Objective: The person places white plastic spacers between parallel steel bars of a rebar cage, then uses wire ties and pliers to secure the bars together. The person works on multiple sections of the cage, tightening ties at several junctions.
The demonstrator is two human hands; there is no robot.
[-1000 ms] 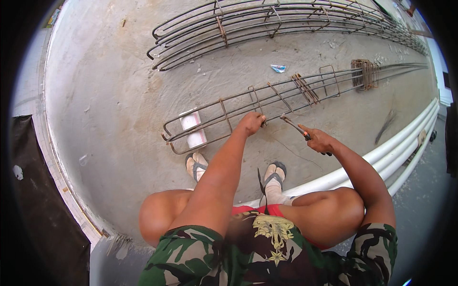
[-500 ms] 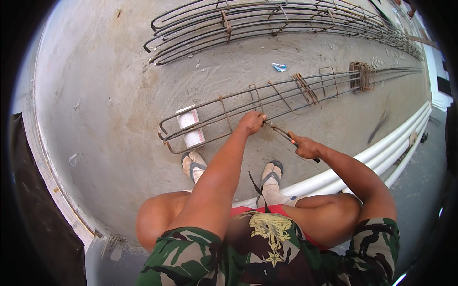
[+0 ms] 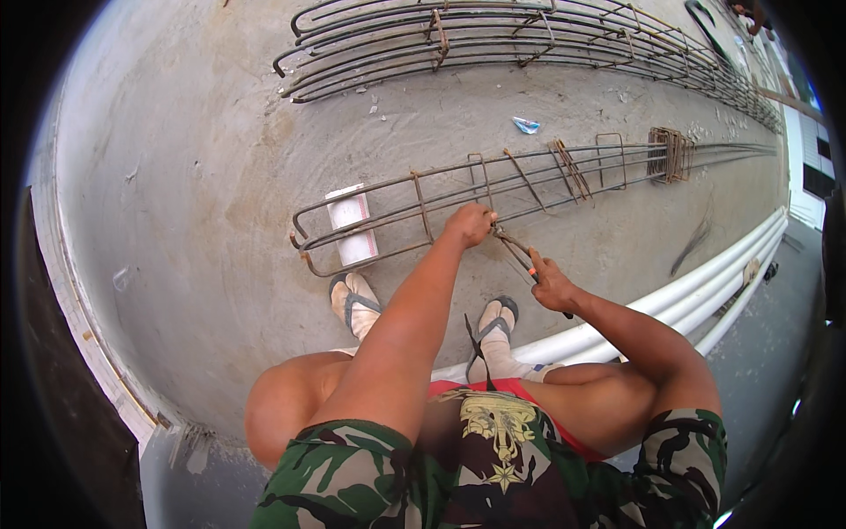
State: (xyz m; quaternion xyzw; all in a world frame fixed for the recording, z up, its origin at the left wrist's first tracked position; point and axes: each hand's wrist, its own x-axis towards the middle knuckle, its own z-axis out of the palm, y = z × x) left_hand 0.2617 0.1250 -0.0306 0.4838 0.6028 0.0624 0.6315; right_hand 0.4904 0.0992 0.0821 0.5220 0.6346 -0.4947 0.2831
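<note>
A long rebar cage (image 3: 370, 231) of steel bars and square stirrups lies across the concrete in front of me. My left hand (image 3: 471, 225) is closed at its near bar, beside a stirrup; the exact grip is partly hidden by the fingers. In my right hand (image 3: 553, 286) are long-handled pincers (image 3: 522, 256), held by the handles. Their jaws meet the near bar just right of my left fingers. The two handles show a gap between them. Any wire at the jaws is too small to make out.
Several loose stirrups (image 3: 671, 155) are bunched on the bars at the right. A white block (image 3: 352, 226) lies under the cage's left end. Farther off are larger rebar cages (image 3: 493, 44). White pipes (image 3: 687, 300) run along the right, near my feet. A blue-white wrapper (image 3: 526, 125) lies between the cages.
My right hand has moved slightly left and down, swinging the pincers steeper, and their handles look wider apart. My left hand stays at the near bar. The view has shifted a little.
</note>
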